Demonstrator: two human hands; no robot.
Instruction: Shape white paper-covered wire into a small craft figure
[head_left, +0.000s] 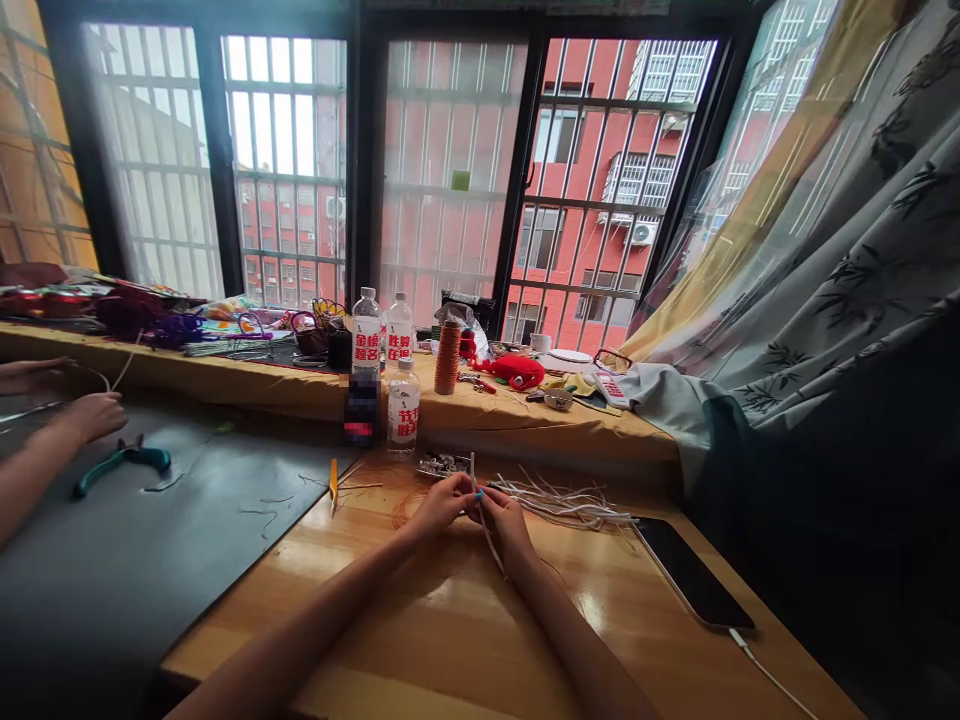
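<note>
Above the wooden table, my left hand (444, 503) and my right hand (507, 522) meet with fingers pinched around a thin white cord (492, 548). One end of the cord points up between them, and the rest hangs down by my right wrist. A small blue piece (478, 495) shows at the fingertips; whether it is a bead or a wrapping I cannot tell. Just behind my hands lies a bundle of loose white cords (562, 505). A small tray of metal bits (444, 466) sits beyond my left hand, and a coil of copper-coloured thread (407, 510) lies beside it.
A charging phone (694, 572) lies at right. Bottles (403, 412), a thread spool (447, 358) and a red plush toy (517, 371) stand towards the window. At left, a co-worker's hands (94, 416) hold white cord near green-handled pliers (124, 463). A yellow tool (334, 486) lies between.
</note>
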